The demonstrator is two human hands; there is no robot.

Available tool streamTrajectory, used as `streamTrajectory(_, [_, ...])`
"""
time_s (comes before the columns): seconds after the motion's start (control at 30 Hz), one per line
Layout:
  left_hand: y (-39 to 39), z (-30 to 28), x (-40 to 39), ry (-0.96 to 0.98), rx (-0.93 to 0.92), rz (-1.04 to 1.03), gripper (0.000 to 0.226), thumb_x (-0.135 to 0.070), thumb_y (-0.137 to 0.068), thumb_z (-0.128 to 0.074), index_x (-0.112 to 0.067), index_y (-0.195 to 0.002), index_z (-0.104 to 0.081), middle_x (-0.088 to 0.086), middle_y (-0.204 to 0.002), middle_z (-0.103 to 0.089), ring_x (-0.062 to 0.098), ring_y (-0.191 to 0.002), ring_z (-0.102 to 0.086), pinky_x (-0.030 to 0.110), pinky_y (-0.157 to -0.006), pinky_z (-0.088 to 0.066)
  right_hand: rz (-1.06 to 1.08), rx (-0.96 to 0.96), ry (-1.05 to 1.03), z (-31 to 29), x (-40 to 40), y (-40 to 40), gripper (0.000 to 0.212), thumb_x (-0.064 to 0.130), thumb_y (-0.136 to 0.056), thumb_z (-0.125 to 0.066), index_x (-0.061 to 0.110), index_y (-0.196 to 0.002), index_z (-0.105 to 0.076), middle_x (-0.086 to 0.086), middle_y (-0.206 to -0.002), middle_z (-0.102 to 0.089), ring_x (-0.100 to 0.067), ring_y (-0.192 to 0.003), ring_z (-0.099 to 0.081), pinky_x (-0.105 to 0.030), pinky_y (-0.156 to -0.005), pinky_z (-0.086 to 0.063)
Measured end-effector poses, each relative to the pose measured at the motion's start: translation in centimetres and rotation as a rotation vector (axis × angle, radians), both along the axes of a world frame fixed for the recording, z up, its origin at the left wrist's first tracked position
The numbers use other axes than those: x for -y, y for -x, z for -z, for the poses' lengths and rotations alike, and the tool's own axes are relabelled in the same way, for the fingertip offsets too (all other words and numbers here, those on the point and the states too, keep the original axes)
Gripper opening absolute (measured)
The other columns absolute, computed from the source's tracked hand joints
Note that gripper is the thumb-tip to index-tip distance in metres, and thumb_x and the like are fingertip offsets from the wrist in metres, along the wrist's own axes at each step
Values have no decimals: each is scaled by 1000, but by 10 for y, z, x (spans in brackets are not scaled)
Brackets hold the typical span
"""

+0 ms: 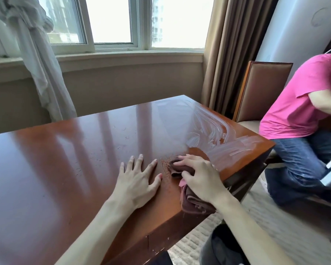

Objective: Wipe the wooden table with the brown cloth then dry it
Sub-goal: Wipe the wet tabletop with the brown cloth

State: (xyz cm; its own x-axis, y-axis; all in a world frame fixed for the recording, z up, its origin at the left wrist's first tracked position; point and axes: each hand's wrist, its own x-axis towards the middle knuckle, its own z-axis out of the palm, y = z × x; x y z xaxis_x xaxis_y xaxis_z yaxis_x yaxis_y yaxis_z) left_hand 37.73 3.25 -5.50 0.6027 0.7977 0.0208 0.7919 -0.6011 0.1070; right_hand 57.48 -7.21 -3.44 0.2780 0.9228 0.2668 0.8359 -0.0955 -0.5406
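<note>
The glossy wooden table [75, 159] fills the lower left, with wet streaks across its far right corner and small droplets near the middle. My left hand [138, 178] lies flat on the tabletop with its fingers spread. Just to its right, my right hand [199, 176] presses down on the bunched brown cloth [193, 202] near the table's right edge, fingers curled over the fabric. Part of the cloth shows under my fingertips and part trails back toward my wrist; the middle is hidden by the hand.
A person in a pink shirt [298, 100] and jeans sits close beside the table's right corner, in front of a padded chair [262, 88]. A window sill and curtains stand behind the table. Carpet runs along the right side.
</note>
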Motion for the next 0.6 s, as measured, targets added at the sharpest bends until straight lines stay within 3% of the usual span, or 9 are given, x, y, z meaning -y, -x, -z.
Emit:
streamTrajectory(0.1, [-1, 0, -5, -3, -13, 13, 68, -70, -96, -16, -43, -159, -12, 9, -168, -13, 32, -154, -8, 52, -124, -9, -37, -113, 56, -14, -28, -27, 39, 17, -81, -61, 37, -111, -77, 23, -125, -68, 1, -120, -59, -31, -110, -45])
streamTrajectory(0.2, [2, 0, -3, -4, -21, 13, 68, -70, -96, -16, -44, -158, -12, 8, -168, -12, 32, -154, -8, 52, -124, -9, 158, 25, 61, -10, -44, -13, 36, 25, -87, -59, 38, -118, -73, 16, -132, -65, -15, -125, -57, -35, -106, -47])
streamTrajectory(0.27, [2, 0, -2, 7, -20, 15, 67, -70, -96, -17, -45, -158, -11, 8, -168, -12, 31, -154, -8, 51, -124, -9, 50, 80, 50, -3, -32, 5, 38, 29, -85, -59, 41, -119, -72, 20, -135, -62, -7, -129, -53, -32, -109, -42])
streamTrajectory(0.33, [1, -2, -3, -4, -21, 15, 68, -71, -96, -19, -45, -158, -11, 8, -168, -13, 31, -154, -9, 51, -124, -10, -113, 4, 78, -5, -26, 4, 42, 32, -79, -56, 44, -115, -73, 26, -132, -63, 4, -127, -53, -30, -113, -41])
streamTrajectory(0.43, [1, -4, -8, -8, -28, 13, 68, -71, -96, -19, -45, -158, -14, 8, -167, -14, 31, -154, -11, 50, -123, -12, -4, -51, 84, -16, -60, -12, 45, 38, -76, -52, 44, -116, -71, 21, -129, -65, -8, -124, -58, -36, -107, -47])
streamTrajectory(0.5, [1, -3, -5, 0, -25, 13, 67, -70, -96, -21, -45, -158, -14, 7, -168, -14, 31, -154, -10, 50, -123, -12, 62, 31, 127, -15, -75, -1, 44, 33, -81, -56, 38, -122, -70, 11, -133, -64, -20, -127, -54, -36, -106, -46])
streamTrajectory(0.6, [2, -6, -2, 30, -17, 14, 67, -71, -96, -23, -46, -158, -15, 7, -168, -14, 30, -154, -10, 48, -124, -10, -87, 76, 106, -6, -65, 12, 48, 29, -81, -61, 37, -128, -68, 12, -142, -59, -12, -135, -48, -31, -115, -38])
